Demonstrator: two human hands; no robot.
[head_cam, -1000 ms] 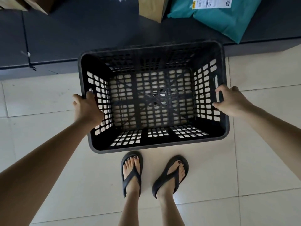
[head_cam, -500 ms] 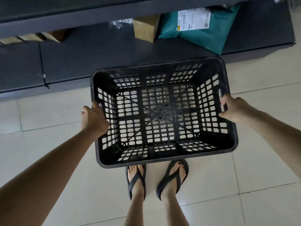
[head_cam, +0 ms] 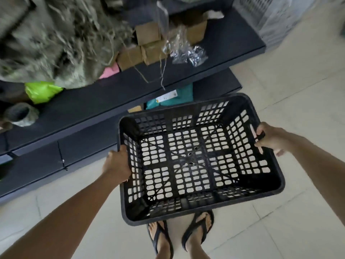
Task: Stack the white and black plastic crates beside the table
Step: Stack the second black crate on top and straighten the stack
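A black plastic crate (head_cam: 196,212) with slotted walls and floor hangs in front of me, above the tiled floor and my feet. My left hand (head_cam: 116,165) grips its left rim. My right hand (head_cam: 270,139) grips the handle slot in its right wall. The crate holds nothing and is tilted a little to the right. At the top right corner, beside the dark table (head_cam: 112,107), a white slotted crate (head_cam: 261,17) stands on the floor.
The dark table carries a pile of dry grass (head_cam: 46,40), small cardboard boxes (head_cam: 147,43), crumpled clear plastic (head_cam: 188,51), a green bag (head_cam: 41,91) and a small pot (head_cam: 20,114). A teal parcel (head_cam: 173,98) lies on its lower shelf. Pale floor tiles (head_cam: 289,86) stretch to the right.
The crate has risen from floor level and shifted right. My view has lifted, so the table top and the white crate have come into sight.
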